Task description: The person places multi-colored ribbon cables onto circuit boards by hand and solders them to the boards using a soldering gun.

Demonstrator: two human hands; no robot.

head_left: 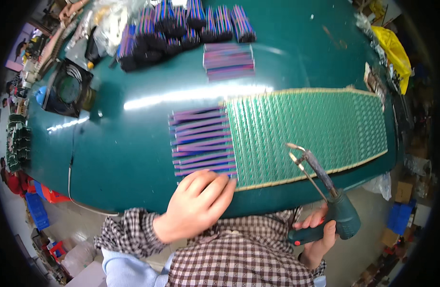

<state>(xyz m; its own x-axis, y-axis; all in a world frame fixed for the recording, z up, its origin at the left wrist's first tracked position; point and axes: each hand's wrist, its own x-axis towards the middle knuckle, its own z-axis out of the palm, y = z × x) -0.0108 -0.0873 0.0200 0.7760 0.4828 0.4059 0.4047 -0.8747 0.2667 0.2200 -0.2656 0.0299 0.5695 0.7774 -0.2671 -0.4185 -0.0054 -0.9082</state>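
My right hand (320, 234) is wrapped around the handle of a dark green soldering gun (343, 215). Its metal barrel and thin feed tube point up and left over a green circuit board panel (296, 129) with pale yellow edges. Along the panel's left edge lies a row of purple and blue ribbon cables (201, 138), their right ends against it. My left hand (196, 203) is at the near end of this row, its curled fingers on the nearest cable by the panel's corner. Its fingertips are partly hidden and slightly blurred.
Beyond the row lies a flat stack of ribbon cables (228, 61). Farther back are bundled cables (181, 24) with dark ends. A black fan-like unit (68, 90) stands at the left, plastic bags (112, 28) behind it. A yellow bag (392, 52) hangs at the far right.
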